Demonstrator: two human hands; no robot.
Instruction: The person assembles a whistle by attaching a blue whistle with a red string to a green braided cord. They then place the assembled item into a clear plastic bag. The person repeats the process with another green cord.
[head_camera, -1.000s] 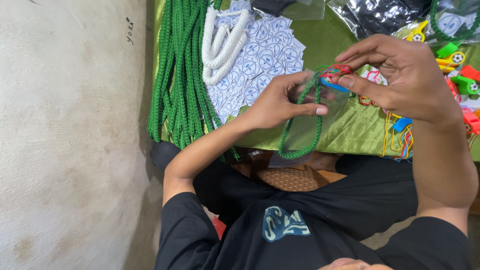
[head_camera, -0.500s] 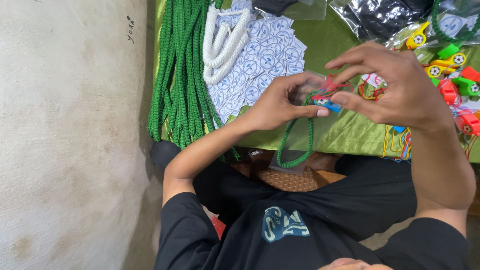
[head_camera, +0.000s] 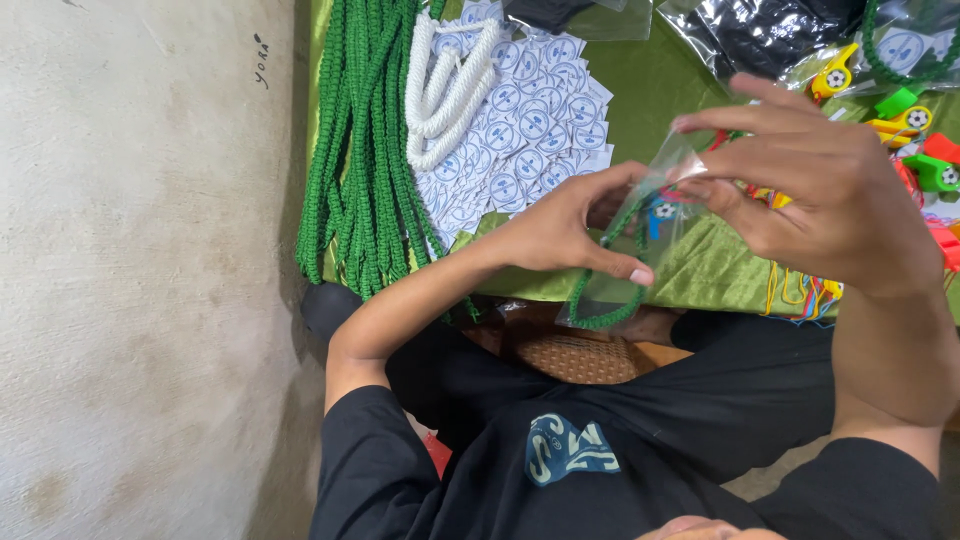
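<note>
Seen from the head camera, both hands work on a small clear plastic bag (head_camera: 640, 240) held above the near edge of the green cloth (head_camera: 700, 265). The left hand (head_camera: 565, 225) pinches the bag's lower side, thumb pressed over a green braided cord (head_camera: 610, 290) that loops down out of it. The right hand (head_camera: 810, 185) grips the bag's upper corner between thumb and fingertips, other fingers spread. Inside the bag sits a small red-and-blue whistle (head_camera: 662, 212). Farther left, a bundle of green cords (head_camera: 365, 140) hangs over the cloth's edge beside white cords (head_camera: 445, 85) lying on printed paper cards (head_camera: 535, 150). Coloured whistles (head_camera: 915, 145) crowd the right side.
</note>
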